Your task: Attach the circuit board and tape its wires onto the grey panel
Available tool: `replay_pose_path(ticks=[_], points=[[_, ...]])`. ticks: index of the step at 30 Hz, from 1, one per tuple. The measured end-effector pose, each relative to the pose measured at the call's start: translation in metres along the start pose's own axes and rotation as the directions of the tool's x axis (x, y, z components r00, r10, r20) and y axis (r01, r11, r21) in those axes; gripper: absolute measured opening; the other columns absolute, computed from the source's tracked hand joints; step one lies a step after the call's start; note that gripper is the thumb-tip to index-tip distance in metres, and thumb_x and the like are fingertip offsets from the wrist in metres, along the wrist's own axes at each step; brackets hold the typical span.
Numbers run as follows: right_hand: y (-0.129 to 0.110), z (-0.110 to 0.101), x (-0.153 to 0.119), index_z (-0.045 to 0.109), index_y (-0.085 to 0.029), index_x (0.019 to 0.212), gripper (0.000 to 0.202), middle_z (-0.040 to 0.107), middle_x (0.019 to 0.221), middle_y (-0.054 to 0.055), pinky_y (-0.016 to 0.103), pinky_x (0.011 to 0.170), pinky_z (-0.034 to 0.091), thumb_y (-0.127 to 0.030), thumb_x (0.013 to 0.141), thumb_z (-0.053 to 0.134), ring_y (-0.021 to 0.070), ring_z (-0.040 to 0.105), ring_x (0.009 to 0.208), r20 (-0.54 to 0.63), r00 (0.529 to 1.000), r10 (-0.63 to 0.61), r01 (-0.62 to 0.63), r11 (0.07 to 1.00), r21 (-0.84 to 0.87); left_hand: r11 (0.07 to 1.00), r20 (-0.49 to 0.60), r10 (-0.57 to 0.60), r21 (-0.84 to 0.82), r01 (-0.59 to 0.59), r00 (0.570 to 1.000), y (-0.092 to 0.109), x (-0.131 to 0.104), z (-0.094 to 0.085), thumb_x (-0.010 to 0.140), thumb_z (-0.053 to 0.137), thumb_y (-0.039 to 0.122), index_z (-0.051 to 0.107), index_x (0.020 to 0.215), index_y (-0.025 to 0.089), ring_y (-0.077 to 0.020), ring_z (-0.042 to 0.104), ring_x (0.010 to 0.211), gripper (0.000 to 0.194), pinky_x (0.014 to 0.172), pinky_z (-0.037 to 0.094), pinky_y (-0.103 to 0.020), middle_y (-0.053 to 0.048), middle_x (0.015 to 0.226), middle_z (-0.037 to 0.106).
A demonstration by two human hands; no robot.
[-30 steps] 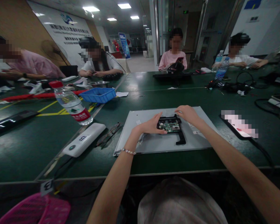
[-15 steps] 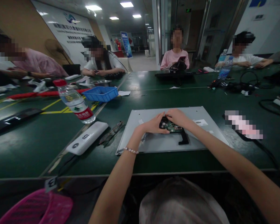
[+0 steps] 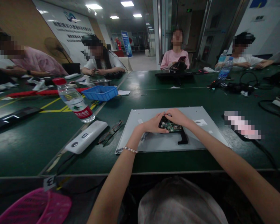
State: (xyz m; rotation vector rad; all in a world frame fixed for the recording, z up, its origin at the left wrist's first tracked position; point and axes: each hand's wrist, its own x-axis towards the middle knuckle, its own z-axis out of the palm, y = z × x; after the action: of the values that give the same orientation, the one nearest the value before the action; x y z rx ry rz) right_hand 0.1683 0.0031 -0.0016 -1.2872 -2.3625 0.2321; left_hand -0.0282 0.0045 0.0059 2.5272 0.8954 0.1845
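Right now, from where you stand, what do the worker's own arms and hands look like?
Both the left hand and right hand are ungloved. No sleeves show on either forearm. A bracelet of small, pale, round beads circles the left wrist; nothing is visibly worn on the right one.

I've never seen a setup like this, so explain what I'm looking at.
There's no machine here: one person is working bare-handed. Every picture comes from one camera worn on that person's head, looking forward and down. The left hand, with a beaded bracelet on its wrist, spans the left end of a circuit board in a black frame; the right hand is at the frame's far side. How firm the grip is, I can't tell. Beneath lies a grey panel on a green table. To the left are eyeglasses, what looks like a white power bank and a water bottle; to the right, a phone.
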Motion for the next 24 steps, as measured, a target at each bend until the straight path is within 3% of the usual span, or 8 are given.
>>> replay_pose_path(ticks=[7, 13, 19, 24], points=[[-0.001, -0.022, -0.002, 0.071, -0.016, 0.095, 0.028, 0.07, 0.101, 0.008, 0.027, 0.084, 0.041, -0.026, 0.089, 0.046, 0.0205, 0.062, 0.095, -0.072, 0.995, 0.065, -0.064, 0.998, 0.006, 1.0, 0.021, -0.024, -0.003, 0.025, 0.999, 0.002, -0.001, -0.001, 0.068, 0.062, 0.064, 0.006, 0.147, 0.013, -0.0304, 0.018, 0.14, 0.109, 0.114, 0.021, -0.043, -0.016, 0.153, 0.013], [0.029, -0.057, -0.036, 0.073, -0.016, 0.094, 0.028, 0.071, 0.1, 0.008, 0.029, 0.083, 0.046, -0.027, 0.087, 0.049, 0.0215, 0.064, 0.094, -0.015, 0.973, 0.232, -0.232, 0.973, 0.0, 1.0, 0.016, -0.031, 0.0, 0.031, 0.999, -0.002, 0.0, 0.002, 0.067, 0.062, 0.064, 0.005, 0.147, 0.015, -0.0302, 0.016, 0.14, 0.11, 0.113, 0.021, -0.043, -0.016, 0.153, 0.013], [0.074, -0.057, -0.077, 0.068, -0.016, 0.108, 0.033, 0.068, 0.108, 0.01, 0.032, 0.084, 0.048, -0.025, 0.079, 0.057, 0.022, 0.063, 0.096, -0.002, 0.901, 0.433, -0.433, 0.901, 0.031, 1.0, 0.014, -0.023, 0.008, 0.023, 1.0, -0.001, -0.002, 0.0, 0.068, 0.063, 0.063, 0.008, 0.147, 0.017, -0.0296, 0.018, 0.14, 0.106, 0.113, 0.023, -0.042, -0.014, 0.154, 0.014], [0.084, -0.059, -0.084, 0.069, -0.018, 0.104, 0.032, 0.069, 0.103, 0.009, 0.032, 0.081, 0.05, -0.024, 0.073, 0.063, 0.022, 0.064, 0.095, 0.087, 0.872, 0.482, -0.489, 0.867, 0.094, 0.999, 0.018, -0.036, 0.018, 0.035, 0.999, 0.0, -0.002, -0.001, 0.069, 0.063, 0.064, 0.009, 0.147, 0.015, -0.0307, 0.019, 0.139, 0.107, 0.113, 0.024, -0.04, -0.016, 0.153, 0.014]])
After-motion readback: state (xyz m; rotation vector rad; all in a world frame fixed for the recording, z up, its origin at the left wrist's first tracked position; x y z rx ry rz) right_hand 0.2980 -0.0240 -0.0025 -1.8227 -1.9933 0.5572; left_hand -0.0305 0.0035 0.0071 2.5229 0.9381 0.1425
